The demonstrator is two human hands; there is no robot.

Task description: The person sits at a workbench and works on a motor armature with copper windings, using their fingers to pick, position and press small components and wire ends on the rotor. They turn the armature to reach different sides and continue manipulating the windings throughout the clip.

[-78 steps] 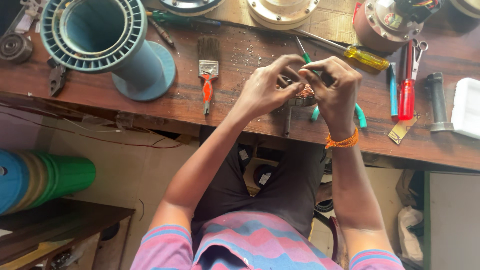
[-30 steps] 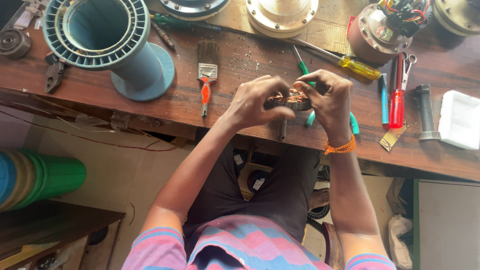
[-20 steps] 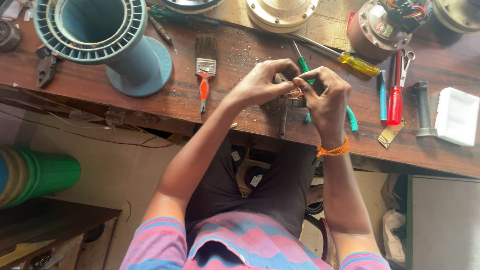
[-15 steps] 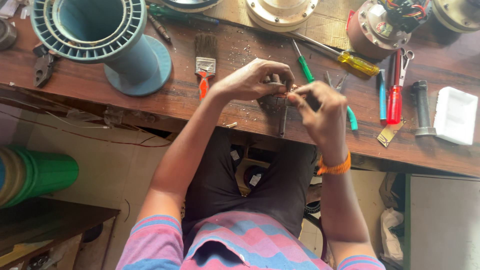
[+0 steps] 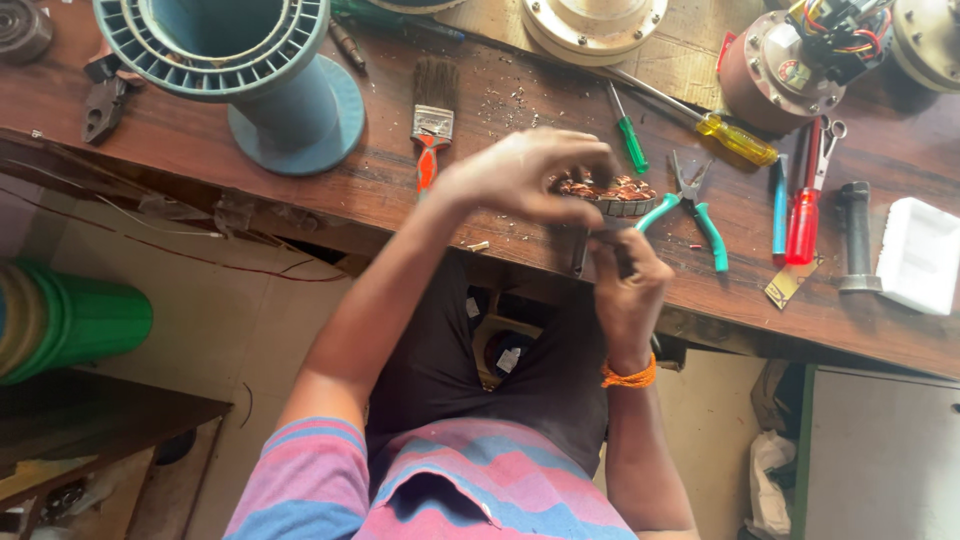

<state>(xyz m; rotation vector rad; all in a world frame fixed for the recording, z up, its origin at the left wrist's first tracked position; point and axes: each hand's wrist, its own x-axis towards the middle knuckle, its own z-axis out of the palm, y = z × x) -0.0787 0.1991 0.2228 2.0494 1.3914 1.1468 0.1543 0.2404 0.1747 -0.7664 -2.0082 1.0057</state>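
Wooden bench (image 5: 300, 190), hands (image 5: 525, 180) curled on copper-wound stator (image 5: 610, 192)

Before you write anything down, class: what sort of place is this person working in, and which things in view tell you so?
Probably a small motor-repair workshop. On the worn wooden bench lie a yellow-handled screwdriver and teal-handled pliers, and the left hand rests on a copper-wound motor part.

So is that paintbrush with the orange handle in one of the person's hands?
No, the flat paintbrush with the orange handle lies alone on the brown wooden bench, left of the left hand.
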